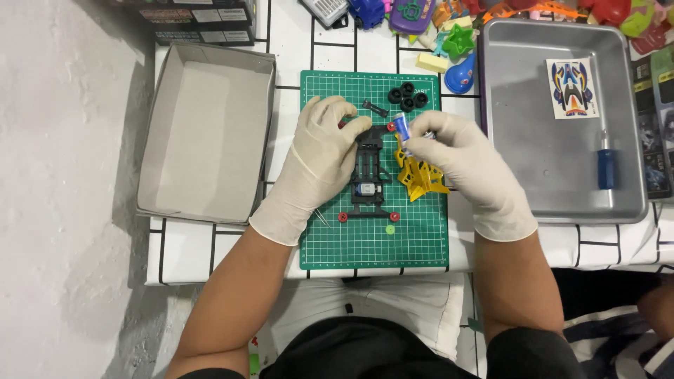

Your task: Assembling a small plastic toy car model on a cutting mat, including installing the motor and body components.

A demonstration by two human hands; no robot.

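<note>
The gloved left hand (324, 151) pinches the top of the black toy-car chassis (369, 175) on the green cutting mat (374, 238); just beside it, the right hand (460, 158) grips a small blue tube (401, 126) over the yellow body shell (418, 175).

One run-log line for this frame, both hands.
left hand: on black toy car chassis | right hand: holds small blue tube | yellow car body: beside chassis | surface: green cutting mat
</note>
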